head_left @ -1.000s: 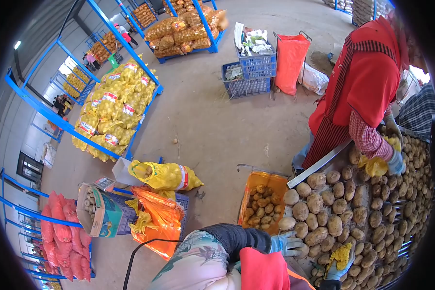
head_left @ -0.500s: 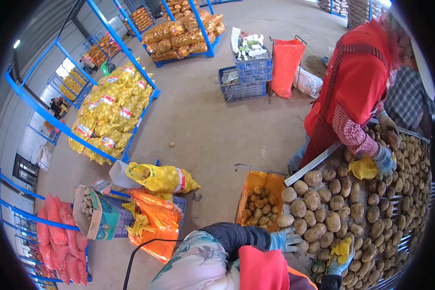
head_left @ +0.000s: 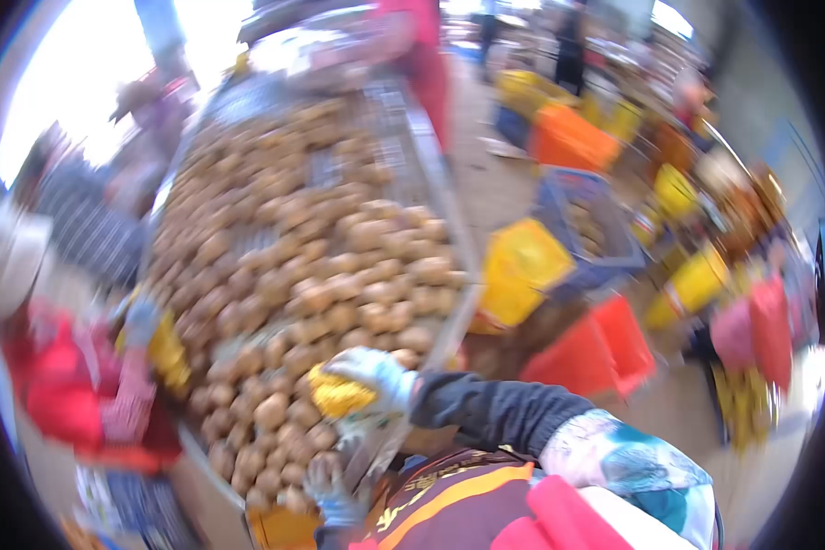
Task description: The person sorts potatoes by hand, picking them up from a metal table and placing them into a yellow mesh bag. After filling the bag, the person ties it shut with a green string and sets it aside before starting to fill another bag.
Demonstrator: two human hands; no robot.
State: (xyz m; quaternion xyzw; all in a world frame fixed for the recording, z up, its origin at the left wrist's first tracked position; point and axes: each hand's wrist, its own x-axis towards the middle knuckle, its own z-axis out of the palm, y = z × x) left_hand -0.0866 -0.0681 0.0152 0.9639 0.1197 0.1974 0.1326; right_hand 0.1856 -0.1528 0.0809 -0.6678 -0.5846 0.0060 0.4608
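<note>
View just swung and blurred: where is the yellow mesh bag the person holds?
The yellow mesh bag is low centre, in the gloved right hand, over the near edge of the potatoes.

The right hand (head_left: 368, 378), gloved, reached forward from a dark sleeve with the arm bent at the elbow, fingers curled shut around something yellow. The left hand (head_left: 325, 484), gloved too, stayed low near the chest; blur hid its grip.

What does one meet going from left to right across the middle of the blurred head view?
Co-worker's red sleeve → long table heaped with brown potatoes → yellow mesh bag → blue plastic crate → orange-red bag → pink-red sack.
</note>
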